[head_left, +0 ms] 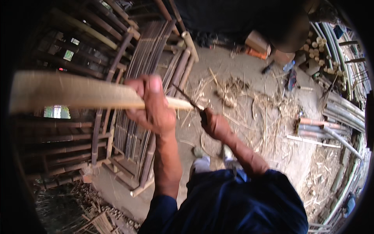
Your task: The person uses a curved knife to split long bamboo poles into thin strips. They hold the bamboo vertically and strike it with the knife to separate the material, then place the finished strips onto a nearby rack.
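"Bamboo strip: state its location."
"Raised crosswise above the floor, extending left from the knife."
"State each grip."
"Left hand: grip clamped around the strip. Right hand: grip clamped on the knife's handle. Blade contact with the strip: cannot tell."
"Surroundings?"
"Pale shavings scattered underfoot; slatted bamboo frame at left."

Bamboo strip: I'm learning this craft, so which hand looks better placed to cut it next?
Probably the right hand: it holds the knife close to the bamboo strip, which the left hand grips.
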The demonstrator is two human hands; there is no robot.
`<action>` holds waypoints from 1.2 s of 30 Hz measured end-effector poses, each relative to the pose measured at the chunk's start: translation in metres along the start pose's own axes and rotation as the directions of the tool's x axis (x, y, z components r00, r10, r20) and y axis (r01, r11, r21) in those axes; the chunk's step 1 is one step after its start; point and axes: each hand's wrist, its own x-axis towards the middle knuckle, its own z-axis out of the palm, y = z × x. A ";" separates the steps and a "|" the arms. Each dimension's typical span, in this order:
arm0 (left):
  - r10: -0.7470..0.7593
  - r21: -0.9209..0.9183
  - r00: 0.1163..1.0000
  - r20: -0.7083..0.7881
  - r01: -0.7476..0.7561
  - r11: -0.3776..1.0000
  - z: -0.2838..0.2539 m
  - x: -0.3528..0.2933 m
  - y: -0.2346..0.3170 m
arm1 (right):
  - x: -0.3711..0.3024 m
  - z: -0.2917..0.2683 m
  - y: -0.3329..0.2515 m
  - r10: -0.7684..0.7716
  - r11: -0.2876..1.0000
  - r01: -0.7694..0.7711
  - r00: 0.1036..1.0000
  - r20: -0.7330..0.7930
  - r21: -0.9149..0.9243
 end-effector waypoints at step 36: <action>-0.181 0.036 0.964 -0.192 0.191 0.981 -0.112 0.012 0.006 | 0.005 0.089 -0.068 -0.047 0.979 0.070 0.991 0.122 -0.191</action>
